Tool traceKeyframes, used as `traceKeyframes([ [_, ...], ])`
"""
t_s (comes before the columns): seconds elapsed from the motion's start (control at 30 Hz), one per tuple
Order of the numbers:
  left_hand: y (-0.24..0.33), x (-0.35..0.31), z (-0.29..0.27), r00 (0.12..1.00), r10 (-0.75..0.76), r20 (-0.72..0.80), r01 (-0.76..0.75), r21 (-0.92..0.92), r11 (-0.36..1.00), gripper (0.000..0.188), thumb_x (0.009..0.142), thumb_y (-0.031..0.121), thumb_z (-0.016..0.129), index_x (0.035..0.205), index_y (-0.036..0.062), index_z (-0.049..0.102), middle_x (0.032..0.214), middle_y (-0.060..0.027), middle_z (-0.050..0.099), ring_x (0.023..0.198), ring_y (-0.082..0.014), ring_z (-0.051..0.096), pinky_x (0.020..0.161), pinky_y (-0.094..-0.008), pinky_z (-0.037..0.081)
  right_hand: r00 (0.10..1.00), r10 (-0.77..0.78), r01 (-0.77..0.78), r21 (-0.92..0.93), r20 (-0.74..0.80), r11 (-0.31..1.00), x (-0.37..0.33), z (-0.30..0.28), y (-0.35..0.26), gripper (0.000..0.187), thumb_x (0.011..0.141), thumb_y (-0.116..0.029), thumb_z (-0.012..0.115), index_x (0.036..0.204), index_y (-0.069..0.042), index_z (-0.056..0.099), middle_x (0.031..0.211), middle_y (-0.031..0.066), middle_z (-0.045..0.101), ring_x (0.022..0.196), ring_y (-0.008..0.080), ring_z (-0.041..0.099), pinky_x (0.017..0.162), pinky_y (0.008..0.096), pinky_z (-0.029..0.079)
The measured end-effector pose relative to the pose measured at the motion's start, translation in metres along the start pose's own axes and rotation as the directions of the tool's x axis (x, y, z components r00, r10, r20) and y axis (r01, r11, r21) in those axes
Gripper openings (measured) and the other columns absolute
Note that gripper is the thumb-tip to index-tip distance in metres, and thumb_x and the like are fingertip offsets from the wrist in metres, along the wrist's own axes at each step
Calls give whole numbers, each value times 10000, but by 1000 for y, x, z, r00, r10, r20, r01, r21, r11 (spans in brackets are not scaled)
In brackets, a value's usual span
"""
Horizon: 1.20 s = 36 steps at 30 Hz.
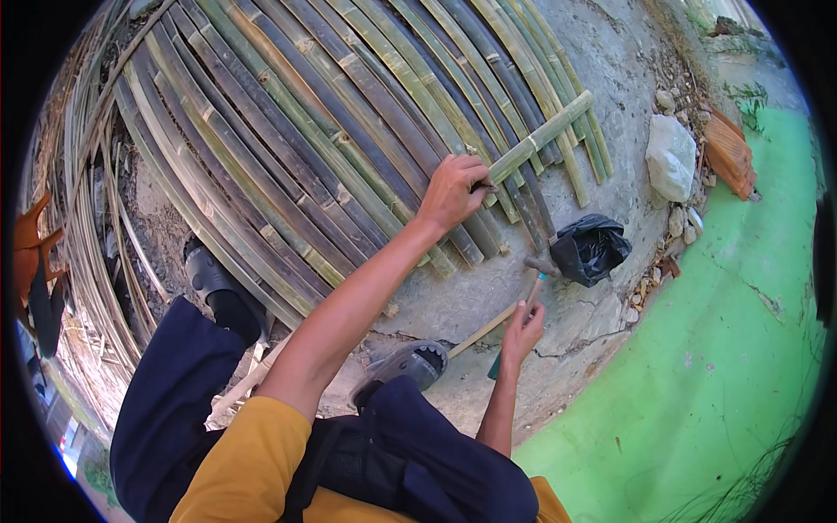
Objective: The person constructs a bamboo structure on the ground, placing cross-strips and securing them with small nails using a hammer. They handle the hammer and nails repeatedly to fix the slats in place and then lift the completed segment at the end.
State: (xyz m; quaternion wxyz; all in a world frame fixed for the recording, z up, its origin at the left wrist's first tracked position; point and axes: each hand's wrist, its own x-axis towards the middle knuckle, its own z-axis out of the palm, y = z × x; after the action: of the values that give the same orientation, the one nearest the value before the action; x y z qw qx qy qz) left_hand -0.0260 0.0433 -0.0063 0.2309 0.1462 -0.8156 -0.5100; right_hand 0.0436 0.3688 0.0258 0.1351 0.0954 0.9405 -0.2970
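Note:
My left hand (455, 190) is closed in a pinch at the near end of a short green bamboo crosspiece (545, 135). Something small and dark shows at its fingertips, too small to name. That crosspiece lies across the ends of several long bamboo slats (349, 131), which are set side by side in dark and green tones. Lower and to the right, my right hand (521, 329) is wrapped round the handle of a hammer (542, 264). The hammer's metal head points up, beside a black plastic bag (593, 250) that stands open on the ground.
A pale rock (670, 159) and orange-brown tiles (730, 152) lie right of the slats. A green sheet (697, 366) covers the right side. Thin bamboo strips (87, 218) are heaped at left. A pale stick (482, 330) lies near my grey clogs (410, 366).

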Motion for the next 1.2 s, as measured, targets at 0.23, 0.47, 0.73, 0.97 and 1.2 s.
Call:
traceKeyframes([
  [0.23,-3,-1,1,1000,6,13,-6,23,1000,156,749,56,806,755,34,651,791,-90,644,809,-296,628,743,-397,426,999,-31,43,449,-34,892,-4,-28,-86,326,1120,-215,499,1380,-19,487,843,13,536,662,61,486,540,222,367],
  [0.47,-1,-1,7,1000,20,-10,-20,2,1000,147,749,73,807,763,49,663,780,-92,639,783,-305,627,747,-391,430,750,-662,661,-52,16,748,23,33,-147,344,1125,-220,477,1384,6,498,1012,135,710,723,236,642,618,347,490],
  [0.73,-6,-4,3,1000,23,-7,-23,20,1000,187,767,116,829,757,50,654,771,-88,632,784,-306,629,735,-408,422,812,-575,583,-99,97,806,15,44,-172,300,1104,-130,482,1344,46,520,1130,312,687,997,522,678,801,524,527],
  [0.97,-2,-3,1,1000,12,-10,-11,33,999,174,761,106,820,754,59,652,765,-87,627,784,-308,628,738,-409,428,802,-591,594,17,-89,804,11,42,-165,332,1088,-144,516,1349,58,553,1084,308,694,930,509,679,785,525,510],
  [1.2,-8,-5,-1,1000,13,-2,-13,54,998,182,758,119,823,752,61,650,745,-79,613,777,-302,625,719,-411,418,881,-471,473,140,-49,870,-5,35,-184,334,1077,-115,522,1370,46,522,1087,329,675,961,554,654,774,555,494],
])
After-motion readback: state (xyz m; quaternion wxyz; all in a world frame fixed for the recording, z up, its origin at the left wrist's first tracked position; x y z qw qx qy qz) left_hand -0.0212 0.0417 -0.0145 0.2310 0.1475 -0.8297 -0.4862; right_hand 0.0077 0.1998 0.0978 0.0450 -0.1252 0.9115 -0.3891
